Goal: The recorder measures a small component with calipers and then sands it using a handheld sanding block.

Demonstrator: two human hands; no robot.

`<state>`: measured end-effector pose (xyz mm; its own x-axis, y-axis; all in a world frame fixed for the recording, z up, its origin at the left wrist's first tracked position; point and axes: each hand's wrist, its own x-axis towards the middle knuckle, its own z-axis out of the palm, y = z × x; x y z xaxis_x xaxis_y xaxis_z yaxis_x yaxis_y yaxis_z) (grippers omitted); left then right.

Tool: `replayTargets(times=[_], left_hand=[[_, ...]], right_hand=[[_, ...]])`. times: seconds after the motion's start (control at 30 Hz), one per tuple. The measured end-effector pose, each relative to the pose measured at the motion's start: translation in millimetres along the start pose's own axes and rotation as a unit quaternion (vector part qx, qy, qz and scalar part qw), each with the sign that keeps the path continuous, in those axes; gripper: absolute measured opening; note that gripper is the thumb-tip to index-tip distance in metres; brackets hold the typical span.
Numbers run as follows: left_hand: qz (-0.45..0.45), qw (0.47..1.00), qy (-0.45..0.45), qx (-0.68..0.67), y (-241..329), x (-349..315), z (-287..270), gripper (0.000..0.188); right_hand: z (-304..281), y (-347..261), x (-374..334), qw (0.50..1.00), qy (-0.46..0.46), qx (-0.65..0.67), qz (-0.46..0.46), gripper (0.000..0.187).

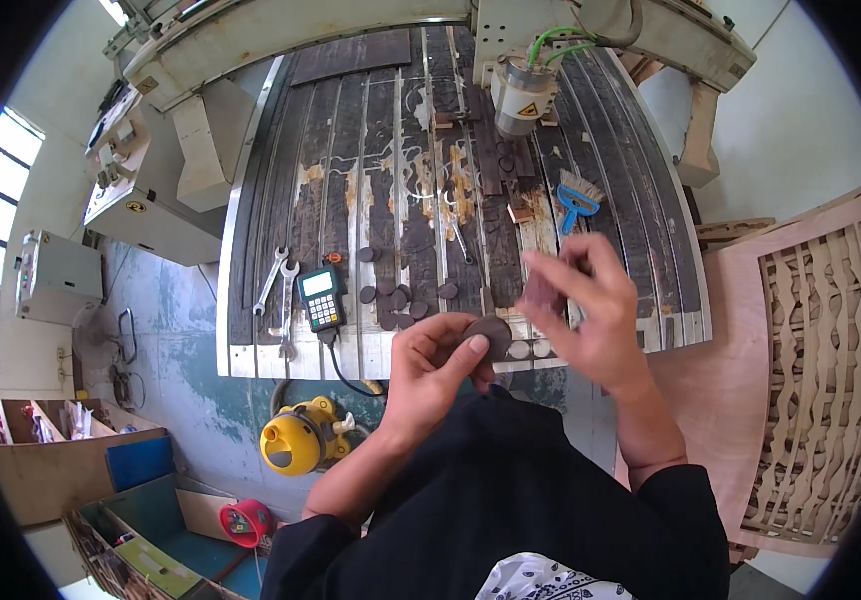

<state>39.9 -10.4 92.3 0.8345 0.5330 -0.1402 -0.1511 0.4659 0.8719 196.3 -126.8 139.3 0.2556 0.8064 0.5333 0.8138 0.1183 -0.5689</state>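
Note:
My left hand [433, 368] pinches a dark brown round disc [491, 338] between thumb and fingers, above the near edge of the machine bed. Close by on the right, my raised right hand [592, 312] is slightly smeared by motion. It grips a small flat reddish-brown piece [542, 296], whose exact kind I cannot make out. Several similar dark discs [418, 310] lie loosely grouped left of my hands. Two pale round pieces [520, 349] rest on the metal edge between my hands.
On the slatted bed [340, 220] lie two wrenches [288, 300], a keypad controller [320, 298] with a cable, and a blue brush [577, 200]. A spindle [522, 100] hangs at the far side. Below stands a yellow machine [292, 440]; a cut wooden panel [820, 370] is at right.

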Motion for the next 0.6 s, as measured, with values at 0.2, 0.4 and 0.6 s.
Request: replayTargets(times=[0.2,0.4,0.6], left_hand=[[0.003,1.0,0.018,0.017,1,-2,5,0.019],[0.0,0.999,0.029,0.023,-1,-6,5,0.019],[-0.042,0.998,0.013,-0.052,-2,-3,-2,0.017]], right_hand=[[6,1,2,0.999,0.023,-0.017,0.028,0.046],[2,16,-2,0.995,0.052,-0.054,0.067,0.046],[2,-7,-3,0.997,0.031,0.068,0.017,0.058]])
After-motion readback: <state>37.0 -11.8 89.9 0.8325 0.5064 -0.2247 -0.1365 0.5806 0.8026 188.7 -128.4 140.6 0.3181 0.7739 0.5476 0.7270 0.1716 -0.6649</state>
